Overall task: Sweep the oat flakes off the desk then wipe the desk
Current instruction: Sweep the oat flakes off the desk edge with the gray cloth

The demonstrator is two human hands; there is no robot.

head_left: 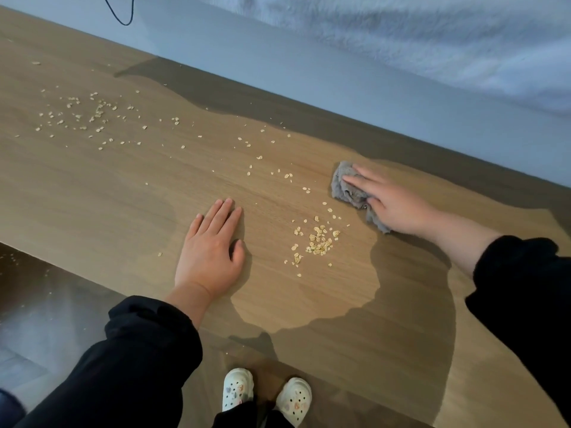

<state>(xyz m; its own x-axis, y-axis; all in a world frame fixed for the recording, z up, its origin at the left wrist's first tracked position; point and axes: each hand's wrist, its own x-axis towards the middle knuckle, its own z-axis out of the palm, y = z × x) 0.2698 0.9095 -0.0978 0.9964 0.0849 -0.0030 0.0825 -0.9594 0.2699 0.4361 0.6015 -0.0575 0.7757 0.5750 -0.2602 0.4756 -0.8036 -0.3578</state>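
Observation:
Oat flakes lie scattered over the wooden desk point(123, 193). A dense small heap of oat flakes point(318, 240) sits between my hands, and a looser spread of flakes point(89, 114) covers the far left. My right hand point(392, 202) presses flat on a crumpled grey cloth point(347, 188) at the right, with the fingers on top of it. Flat on the desk to the left of the heap rests my left hand point(213, 245), fingers together, holding nothing.
A blue-grey wall point(309, 63) runs along the desk's far edge, with a dark cable point(123, 13) hanging at the top left. The near desk edge drops to a dark floor point(46, 304) carrying a few flakes. My white clogs point(265, 393) stand below the edge.

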